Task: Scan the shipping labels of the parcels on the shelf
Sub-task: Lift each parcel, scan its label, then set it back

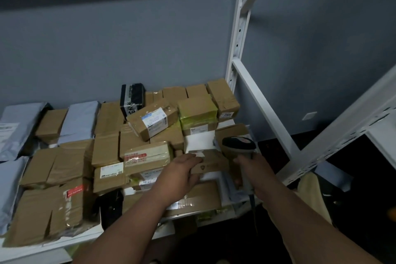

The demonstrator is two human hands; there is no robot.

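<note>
Parcels, mostly brown cardboard boxes wrapped in tape, crowd a white metal shelf (90,237) seen from above by a head-worn camera. One small flat brown box (211,161) sits near the shelf's front right corner and serves as the landmark here. The person's left hand (184,174) grips the near left end of this box, fingers curled over its top and thumb below. Just to the right of the box, the right hand (256,169) is wrapped around the handle of a handheld barcode scanner (239,144), whose dark head sits just right of the box's far end. A small white label shows on the box's top, but whether the scanner is reading it cannot be told.

Behind and to the left of the box lies a tilted carton with a blue and white shipping label (157,120). Directly behind the box are yellow-green taped packages (198,111). Far to the left rest grey plastic mailer bags (19,126). Nothing in view marks any parcel as already scanned, so progress cannot be judged; the many parcels in view suggest plenty of work remains.
</note>
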